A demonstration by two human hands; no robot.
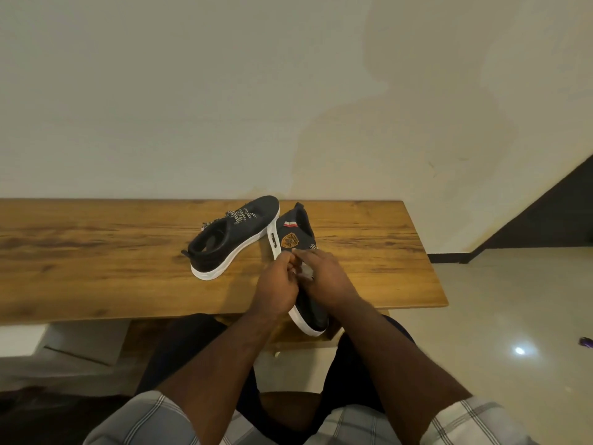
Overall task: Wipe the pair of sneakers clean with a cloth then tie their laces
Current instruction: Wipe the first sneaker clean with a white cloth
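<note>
Two dark sneakers with white soles lie on the wooden table (96, 252). The far sneaker (231, 239) stands upright with its patterned laces loose. The near sneaker (296, 234) lies tilted on its side, toe over the table's front edge, an orange badge on its flank. Both hands meet over its lacing. My left hand (277, 284) pinches a lace with curled fingers. My right hand (324, 277) also grips a lace, and a bit of black-and-white lace (313, 248) shows past its fingers. No cloth is visible.
A pale wall rises right behind the table. The table's right end is near a tiled floor (497, 316) with a dark skirting and a small purple object (585, 342) at the far right. My knees sit below the front edge.
</note>
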